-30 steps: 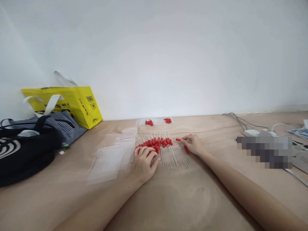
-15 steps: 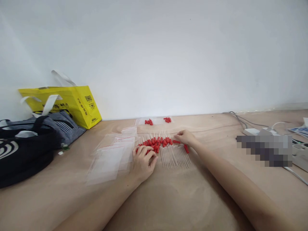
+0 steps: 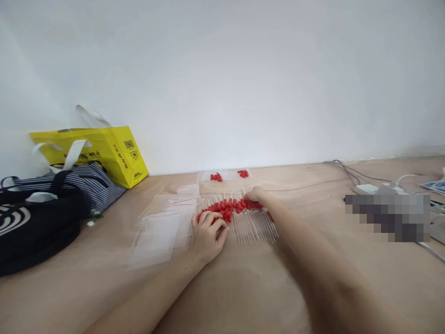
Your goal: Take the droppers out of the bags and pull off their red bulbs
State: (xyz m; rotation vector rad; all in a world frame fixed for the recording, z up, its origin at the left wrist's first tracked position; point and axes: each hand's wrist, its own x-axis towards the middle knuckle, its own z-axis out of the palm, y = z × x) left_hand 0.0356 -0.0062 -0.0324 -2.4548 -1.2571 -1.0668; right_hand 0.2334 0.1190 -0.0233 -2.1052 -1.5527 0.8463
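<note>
Several red rubber dropper bulbs [image 3: 227, 204] lie in a loose heap, with clear glass dropper tubes [image 3: 255, 227] laid side by side in front and more glass tubes [image 3: 224, 193] behind. My left hand [image 3: 210, 236] rests at the heap's left end, its fingers loosely bent over the bulbs and the thumb apart. At the right end, my right hand [image 3: 259, 195] is curled and low against the bulbs, its fingers closed. The fingertips are partly hidden, and I cannot tell what they hold, if anything.
Clear zip bags [image 3: 156, 232] are spread to the left. Another bag [image 3: 227, 175] with red bulbs lies near the wall. A yellow bag [image 3: 121, 157], a striped bag [image 3: 99, 185] and a black bag [image 3: 41, 227] stand left. Cables [image 3: 347, 171] and a white adapter [image 3: 366, 189] are right.
My right hand has moved left and closer to the heap, along with red bulbs at that end. My left hand stays in place. The view has shifted slightly.
</note>
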